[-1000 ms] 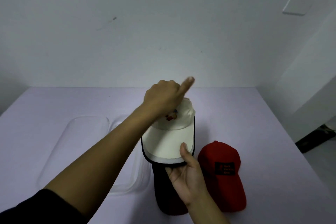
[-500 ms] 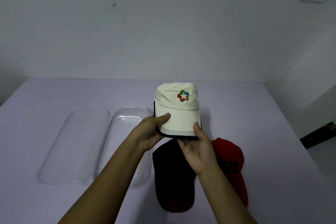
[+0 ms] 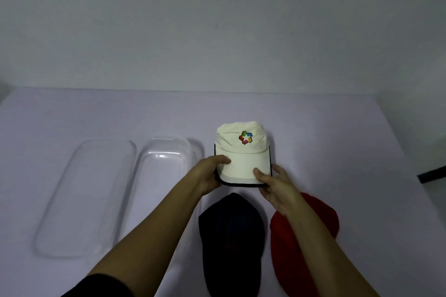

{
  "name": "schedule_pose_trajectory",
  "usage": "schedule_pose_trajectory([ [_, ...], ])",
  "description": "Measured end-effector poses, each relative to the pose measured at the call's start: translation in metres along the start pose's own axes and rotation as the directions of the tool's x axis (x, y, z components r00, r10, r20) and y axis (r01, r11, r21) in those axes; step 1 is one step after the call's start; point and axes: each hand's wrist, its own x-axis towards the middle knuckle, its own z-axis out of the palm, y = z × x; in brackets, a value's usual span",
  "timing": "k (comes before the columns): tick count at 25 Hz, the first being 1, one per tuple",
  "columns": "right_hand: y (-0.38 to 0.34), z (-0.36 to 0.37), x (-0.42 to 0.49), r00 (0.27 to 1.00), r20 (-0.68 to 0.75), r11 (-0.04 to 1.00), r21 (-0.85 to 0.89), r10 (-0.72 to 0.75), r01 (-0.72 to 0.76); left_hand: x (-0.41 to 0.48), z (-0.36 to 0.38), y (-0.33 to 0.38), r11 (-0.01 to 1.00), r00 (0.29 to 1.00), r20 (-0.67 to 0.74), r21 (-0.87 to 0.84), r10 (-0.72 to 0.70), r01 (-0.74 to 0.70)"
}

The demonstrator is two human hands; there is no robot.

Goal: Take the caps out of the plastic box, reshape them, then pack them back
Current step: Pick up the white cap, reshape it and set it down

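- White cap [image 3: 242, 152]: held between both hands by its brim.
- Left hand [image 3: 209, 174]: grips the brim's left edge.
- Right hand [image 3: 275, 182]: grips the right edge.
- Black cap [image 3: 233, 236], red cap [image 3: 289, 248]: on the table, nearer the person.

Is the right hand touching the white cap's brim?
Touching. The head view shows the right hand pinching the white cap by its brim, thumb on top.

glossy clear plastic box [image 3: 166, 152], matt cloth caps [image 3: 241, 149]
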Motion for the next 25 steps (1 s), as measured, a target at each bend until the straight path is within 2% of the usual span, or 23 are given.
schedule_pose_trajectory([
  [4, 0.011, -0.006, 0.037, 1.000, -0.023, 0.977, -0.211, -0.017, 0.012, 0.043, -0.003, -0.008, 0.992, 0.998, -0.049, 0.116, 0.043, -0.037],
  [8, 0.031, -0.004, 0.056, 0.999, -0.020, 0.868, -0.495, -0.050, 0.033, 0.070, -0.016, -0.032, 0.950, 0.975, -0.187, 0.307, 0.119, -0.057],
  [11, 0.037, -0.004, 0.061, 0.991, -0.019, 0.781, -0.618, -0.129, 0.090, 0.070, -0.009, -0.032, 0.865, 0.918, -0.322, 0.499, 0.234, -0.046],
  [13, 0.039, -0.004, 0.062, 0.985, -0.053, 0.666, -0.742, -0.167, 0.074, 0.069, -0.002, -0.028, 0.745, 0.885, -0.368, 0.666, 0.285, 0.037],
  [14, 0.037, -0.004, 0.060, 0.983, -0.070, 0.576, -0.816, -0.171, 0.042, 0.069, -0.001, -0.027, 0.664, 0.880, -0.354, 0.745, 0.316, 0.061],
  [16, 0.026, -0.006, 0.058, 0.970, -0.048, 0.440, -0.896, -0.239, 0.064, 0.064, -0.001, -0.022, 0.543, 0.863, -0.232, 0.838, 0.448, -0.057],
  [18, 0.008, -0.009, 0.055, 0.892, 0.064, 0.436, -0.855, -0.447, 0.280, 0.053, -0.004, -0.005, 0.425, 0.762, -0.102, 0.873, 0.639, -0.239],
  [19, -0.004, -0.011, 0.057, 0.826, 0.127, 0.412, -0.819, -0.549, 0.400, 0.051, -0.007, 0.008, 0.359, 0.696, -0.064, 0.888, 0.715, -0.287],
  [20, -0.019, -0.010, 0.058, 0.767, 0.196, 0.344, -0.807, -0.611, 0.480, 0.052, -0.011, 0.021, 0.300, 0.661, -0.033, 0.907, 0.750, -0.296],
  [21, -0.032, -0.009, 0.063, 0.729, 0.264, 0.267, -0.809, -0.632, 0.524, 0.056, -0.014, 0.034, 0.255, 0.669, 0.001, 0.924, 0.744, -0.285],
  [23, -0.051, -0.001, 0.076, 0.703, 0.401, 0.150, -0.800, -0.587, 0.581, 0.067, -0.018, 0.051, 0.190, 0.766, 0.105, 0.939, 0.634, -0.285],
  [25, -0.057, 0.011, 0.088, 0.744, 0.503, 0.137, -0.781, -0.441, 0.609, 0.075, -0.016, 0.058, 0.213, 0.848, 0.235, 0.904, 0.474, -0.370],
])
